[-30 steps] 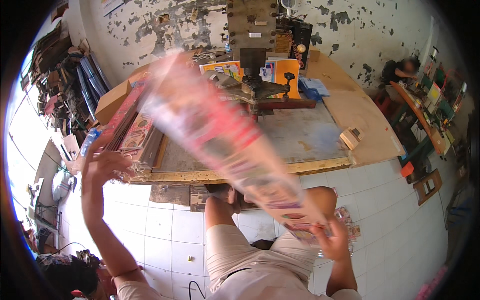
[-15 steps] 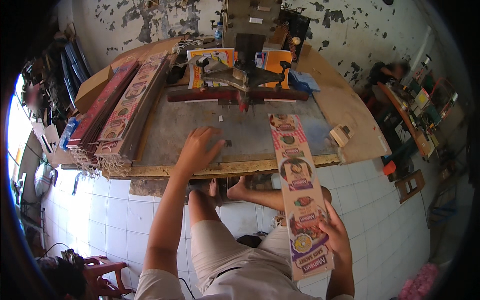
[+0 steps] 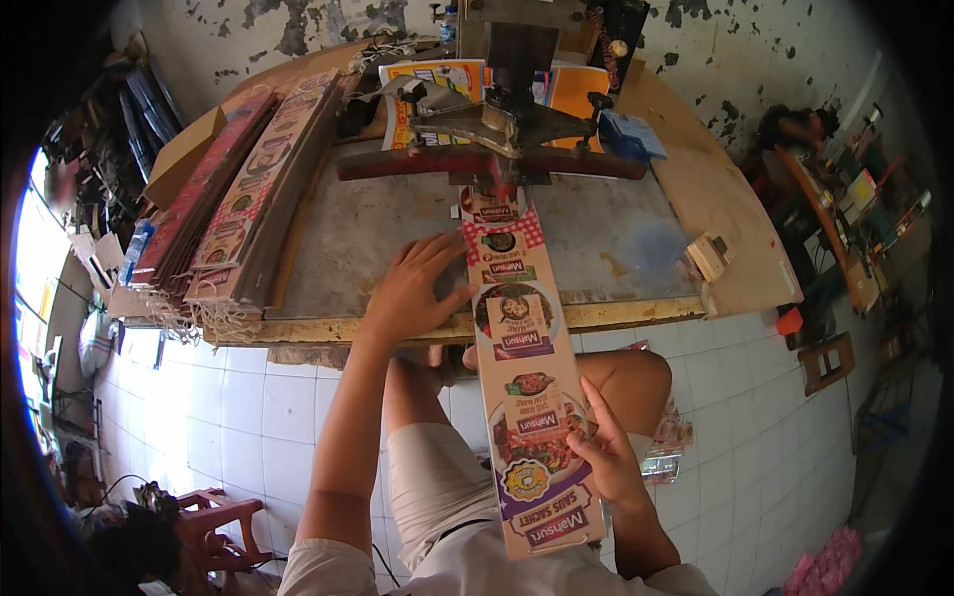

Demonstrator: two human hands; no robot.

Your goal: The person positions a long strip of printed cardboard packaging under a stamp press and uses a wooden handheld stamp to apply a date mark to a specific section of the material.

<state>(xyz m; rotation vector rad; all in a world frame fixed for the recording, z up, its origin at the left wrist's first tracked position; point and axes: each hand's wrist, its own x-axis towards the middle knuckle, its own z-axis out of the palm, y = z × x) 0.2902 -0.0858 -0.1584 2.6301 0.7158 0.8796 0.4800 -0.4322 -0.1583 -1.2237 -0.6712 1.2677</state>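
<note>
A long printed cardboard strip (image 3: 525, 366), beige with food pictures and a red-checked band, lies lengthwise in front of me. Its far end reaches the middle of the press's red bar (image 3: 407, 162), and its near end hangs over the table edge above my lap. My right hand (image 3: 611, 459) grips the strip's right edge near that end, thumb on top. On the metal plate (image 3: 378, 223), my left hand (image 3: 419, 286) rests with fingers stretched out, right by the strip's left edge; whether the thumb touches it I cannot tell.
Stacks of similar printed strips (image 3: 263, 179) with strings lie on the table's left. A small wooden block (image 3: 709, 256) sits at the right, blue plastic (image 3: 633, 134) behind it. Colourful printed sheets (image 3: 434, 79) stand behind the press. A red stool (image 3: 224, 526) is on the floor, lower left.
The strip has moved left and forward with my right hand, its far end now at the press bar. My left hand has shifted slightly right, close to the strip's edge.
</note>
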